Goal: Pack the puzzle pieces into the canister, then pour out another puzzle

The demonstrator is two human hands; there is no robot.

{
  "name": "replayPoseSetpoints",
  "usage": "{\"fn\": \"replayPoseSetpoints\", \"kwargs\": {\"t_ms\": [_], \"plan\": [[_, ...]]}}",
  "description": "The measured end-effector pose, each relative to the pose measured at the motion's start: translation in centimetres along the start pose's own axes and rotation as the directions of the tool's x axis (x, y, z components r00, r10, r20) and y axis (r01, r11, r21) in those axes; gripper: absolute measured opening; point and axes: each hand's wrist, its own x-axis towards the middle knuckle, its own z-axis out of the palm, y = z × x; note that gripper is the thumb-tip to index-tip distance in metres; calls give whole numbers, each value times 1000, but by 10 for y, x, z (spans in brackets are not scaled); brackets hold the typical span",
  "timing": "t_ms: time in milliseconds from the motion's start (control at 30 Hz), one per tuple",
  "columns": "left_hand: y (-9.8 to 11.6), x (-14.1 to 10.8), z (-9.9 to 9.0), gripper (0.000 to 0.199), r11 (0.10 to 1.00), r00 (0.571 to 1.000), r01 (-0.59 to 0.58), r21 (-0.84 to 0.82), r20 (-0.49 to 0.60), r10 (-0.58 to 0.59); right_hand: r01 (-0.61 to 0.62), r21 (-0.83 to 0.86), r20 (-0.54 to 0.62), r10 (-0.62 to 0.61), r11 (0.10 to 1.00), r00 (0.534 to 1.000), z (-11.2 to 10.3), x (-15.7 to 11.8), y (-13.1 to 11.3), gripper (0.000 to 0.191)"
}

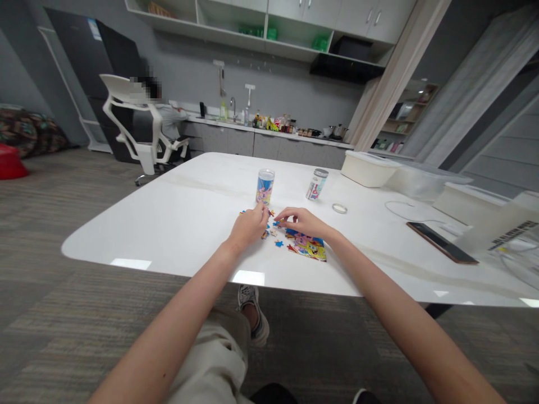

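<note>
Actually, none of the lettering is readable: the second can (317,184) carries large red and blue letters too blurred to spell out, the white carton (501,227) at the right bears a row of dark characters, and the fridge sticker (94,29) is too small. The cartoon canister (264,188) shows a pink figure on blue.

Counting, there are two cylindrical containers, one round lid (339,208), one phone-like slab (442,242) and one joined puzzle section (307,245) with a yellow cartoon face. Several loose puzzle pieces (279,243) lie to its left on the white table (138,224); the hands hide some, so their number cannot be told.

The left hand (251,223), just in front of the cartoon canister, has thumb and forefinger close together; whether they pinch a piece cannot be told. The right hand (304,221) arches beside the joined section, its fingertips at a blue piece (276,224), grip unclear.
</note>
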Motion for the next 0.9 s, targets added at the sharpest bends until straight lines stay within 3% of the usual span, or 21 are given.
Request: {"fn": "replayPoseSetpoints", "kwargs": {"t_ms": [133, 233, 400, 600, 900], "plan": [[-8, 0, 1, 33, 995, 997, 73, 73, -26, -72, 0, -33, -20, 0, 999, 1000, 1, -2, 0, 17], [-25, 1, 2, 32, 979, 998, 61, 195, -19, -58, -22, -28, -8, 21, 999, 1000, 2, -2, 3, 18], [-46, -1, -2, 30, 951, 990, 139, 275, -17, -140, 21, -95, -18, -23, 995, 1000, 5, -3, 10, 15], [-43, -3, -7, 28, 947, 983, 186, 263, -44, -181, 87, -195, 26, -84, 977, 996, 3, -5, 0, 16], [-41, -3, -7, 30, 950, 976, 214, 226, -17, -215, 150, -140, 79, -140, 979, 987, 7, -5, -9, 14]]}}
